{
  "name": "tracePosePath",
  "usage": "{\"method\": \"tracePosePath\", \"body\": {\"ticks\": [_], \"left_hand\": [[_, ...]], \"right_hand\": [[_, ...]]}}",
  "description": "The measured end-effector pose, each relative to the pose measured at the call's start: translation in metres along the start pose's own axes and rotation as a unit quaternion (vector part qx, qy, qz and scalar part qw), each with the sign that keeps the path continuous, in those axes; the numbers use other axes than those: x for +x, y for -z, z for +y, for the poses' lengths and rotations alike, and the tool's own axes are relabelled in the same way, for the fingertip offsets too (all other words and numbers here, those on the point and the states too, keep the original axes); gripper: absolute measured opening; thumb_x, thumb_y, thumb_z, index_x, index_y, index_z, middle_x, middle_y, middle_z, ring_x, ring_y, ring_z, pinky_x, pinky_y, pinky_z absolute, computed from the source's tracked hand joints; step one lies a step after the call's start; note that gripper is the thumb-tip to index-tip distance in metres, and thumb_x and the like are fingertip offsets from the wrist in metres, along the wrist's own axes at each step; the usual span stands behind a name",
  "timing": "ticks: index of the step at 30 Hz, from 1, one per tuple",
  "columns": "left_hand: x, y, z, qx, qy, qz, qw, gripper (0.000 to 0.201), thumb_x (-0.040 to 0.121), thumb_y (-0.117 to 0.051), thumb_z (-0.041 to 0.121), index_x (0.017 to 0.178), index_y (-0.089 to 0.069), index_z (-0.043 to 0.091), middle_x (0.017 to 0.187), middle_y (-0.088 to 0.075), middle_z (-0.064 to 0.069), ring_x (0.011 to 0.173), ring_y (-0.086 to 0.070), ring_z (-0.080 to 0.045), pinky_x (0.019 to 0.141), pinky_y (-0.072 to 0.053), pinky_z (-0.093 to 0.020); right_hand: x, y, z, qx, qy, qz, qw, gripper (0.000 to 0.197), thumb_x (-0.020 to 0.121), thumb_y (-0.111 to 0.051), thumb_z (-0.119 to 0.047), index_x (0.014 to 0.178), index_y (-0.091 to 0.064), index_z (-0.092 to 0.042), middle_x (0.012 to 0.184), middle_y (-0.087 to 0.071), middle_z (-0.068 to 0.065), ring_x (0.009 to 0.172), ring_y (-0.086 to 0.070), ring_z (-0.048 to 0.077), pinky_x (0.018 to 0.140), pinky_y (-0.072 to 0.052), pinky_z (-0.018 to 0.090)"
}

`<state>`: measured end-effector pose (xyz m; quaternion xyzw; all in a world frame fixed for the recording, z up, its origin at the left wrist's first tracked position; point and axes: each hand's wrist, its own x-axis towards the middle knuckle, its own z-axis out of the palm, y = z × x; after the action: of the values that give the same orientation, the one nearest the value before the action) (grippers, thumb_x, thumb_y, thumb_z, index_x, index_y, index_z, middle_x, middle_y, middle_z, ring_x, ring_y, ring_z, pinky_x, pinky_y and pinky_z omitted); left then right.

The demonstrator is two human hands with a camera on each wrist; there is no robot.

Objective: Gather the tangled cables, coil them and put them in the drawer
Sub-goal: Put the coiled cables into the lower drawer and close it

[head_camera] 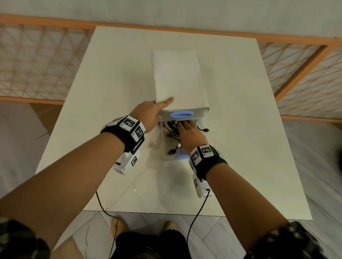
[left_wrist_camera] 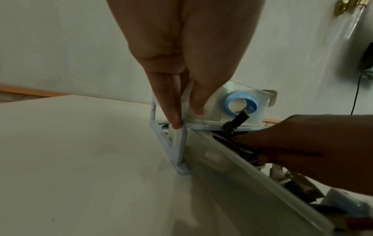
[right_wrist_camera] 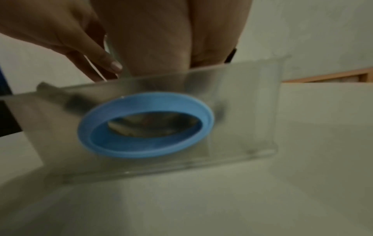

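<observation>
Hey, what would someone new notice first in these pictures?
The right hand presses black and white cables into the pulled-out drawer on the white table. The left hand grips a front corner of the white drawer unit; the drawer's blue ring handle fills the right wrist view.

A white table (head_camera: 108, 85) is set on a grey tiled floor (head_camera: 314, 158). An orange wooden lattice fence (head_camera: 30, 60) is positioned along its far edge, before a pale wall (left_wrist_camera: 60, 47).

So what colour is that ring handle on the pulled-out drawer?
Blue; the ring handle shows best in the right wrist view.
</observation>
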<state>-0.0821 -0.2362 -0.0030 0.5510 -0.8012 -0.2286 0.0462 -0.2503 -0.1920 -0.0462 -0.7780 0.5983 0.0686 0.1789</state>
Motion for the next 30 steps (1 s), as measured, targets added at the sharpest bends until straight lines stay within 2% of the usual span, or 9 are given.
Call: {"method": "tracePosePath", "body": {"ticks": [2, 5, 9, 12, 15, 19, 25, 28, 30], "left_hand": [[0.000, 0.000, 0.002, 0.001, 0.005, -0.003, 1.000, 0.065, 0.095, -0.045, 0.009, 0.147, -0.020, 0.039, 0.115, -0.056, -0.020, 0.105, -0.055, -0.037, 0.090, -0.041, -0.035], [-0.001, -0.002, 0.003, -0.002, -0.001, -0.010, 1.000, 0.068, 0.094, -0.040, 0.004, 0.146, -0.019, 0.043, 0.115, -0.055, -0.018, 0.104, -0.055, -0.036, 0.089, -0.042, -0.035], [-0.001, -0.002, 0.001, 0.002, -0.006, -0.014, 1.000, 0.070, 0.093, -0.039, 0.003, 0.145, -0.019, 0.045, 0.114, -0.057, -0.017, 0.099, -0.057, -0.034, 0.080, -0.040, -0.030], [-0.001, 0.000, 0.000, 0.002, -0.008, -0.012, 1.000, 0.070, 0.093, -0.040, 0.002, 0.145, -0.020, 0.044, 0.112, -0.058, -0.017, 0.097, -0.058, -0.034, 0.078, -0.038, -0.027], [-0.003, 0.003, 0.001, -0.005, -0.012, -0.013, 1.000, 0.067, 0.093, -0.043, 0.003, 0.145, -0.024, 0.040, 0.109, -0.062, -0.018, 0.096, -0.059, -0.032, 0.080, -0.041, -0.028], [-0.003, 0.009, 0.003, -0.016, -0.011, -0.019, 1.000, 0.063, 0.094, -0.046, 0.005, 0.145, -0.028, 0.037, 0.112, -0.065, -0.017, 0.095, -0.060, -0.031, 0.085, -0.046, -0.031], [-0.005, 0.011, 0.005, -0.020, -0.004, -0.023, 1.000, 0.063, 0.094, -0.044, 0.004, 0.145, -0.027, 0.037, 0.114, -0.064, -0.018, 0.098, -0.059, -0.033, 0.087, -0.046, -0.033], [-0.005, 0.009, 0.005, -0.017, -0.003, -0.023, 1.000, 0.064, 0.094, -0.043, 0.002, 0.145, -0.026, 0.037, 0.110, -0.064, -0.018, 0.095, -0.059, -0.032, 0.084, -0.045, -0.032], [-0.005, 0.008, 0.003, -0.021, -0.004, -0.024, 0.999, 0.065, 0.094, -0.041, 0.002, 0.146, -0.026, 0.037, 0.115, -0.063, -0.017, 0.098, -0.059, -0.033, 0.084, -0.044, -0.030]], "right_hand": [[-0.006, -0.001, 0.003, 0.022, 0.013, 0.009, 1.000, 0.082, 0.080, -0.068, -0.021, 0.144, -0.021, -0.002, 0.149, -0.030, 0.018, 0.143, -0.015, 0.032, 0.117, -0.021, 0.039], [-0.022, -0.014, 0.001, 0.055, 0.029, 0.116, 0.991, 0.051, 0.083, -0.053, -0.004, 0.132, -0.043, 0.004, 0.133, -0.050, 0.025, 0.131, -0.041, 0.040, 0.111, -0.033, 0.047], [-0.057, -0.044, -0.009, 0.032, 0.045, 0.206, 0.977, 0.049, 0.091, -0.042, -0.026, 0.128, -0.049, 0.004, 0.134, -0.052, 0.023, 0.129, -0.045, 0.039, 0.108, -0.032, 0.050], [-0.077, -0.053, -0.012, 0.013, 0.052, 0.140, 0.989, 0.074, 0.092, -0.023, -0.055, 0.140, -0.034, 0.001, 0.148, -0.035, 0.019, 0.140, -0.029, 0.032, 0.115, -0.013, 0.045], [-0.071, -0.048, -0.011, -0.014, 0.043, 0.056, 0.997, 0.084, 0.089, -0.009, -0.061, 0.145, -0.018, 0.000, 0.155, -0.016, 0.019, 0.145, -0.012, 0.030, 0.115, 0.002, 0.038], [-0.038, -0.027, -0.004, -0.019, 0.020, 0.011, 1.000, 0.074, 0.096, -0.024, -0.052, 0.147, -0.003, -0.003, 0.158, 0.000, 0.014, 0.147, 0.002, 0.025, 0.118, 0.004, 0.035], [-0.027, -0.020, -0.013, 0.010, -0.002, 0.043, 0.999, 0.062, 0.097, -0.036, -0.037, 0.147, -0.017, -0.006, 0.156, -0.018, 0.013, 0.145, -0.014, 0.028, 0.120, -0.007, 0.043], [-0.055, -0.026, -0.014, 0.045, 0.017, 0.213, 0.976, 0.049, 0.086, -0.056, -0.015, 0.133, -0.045, -0.005, 0.139, -0.048, 0.017, 0.131, -0.043, 0.033, 0.111, -0.028, 0.049], [-0.069, -0.031, -0.007, 0.097, -0.013, 0.315, 0.944, 0.048, 0.082, -0.063, -0.013, 0.127, -0.049, -0.005, 0.133, -0.053, 0.019, 0.123, -0.049, 0.034, 0.105, -0.038, 0.048]]}}
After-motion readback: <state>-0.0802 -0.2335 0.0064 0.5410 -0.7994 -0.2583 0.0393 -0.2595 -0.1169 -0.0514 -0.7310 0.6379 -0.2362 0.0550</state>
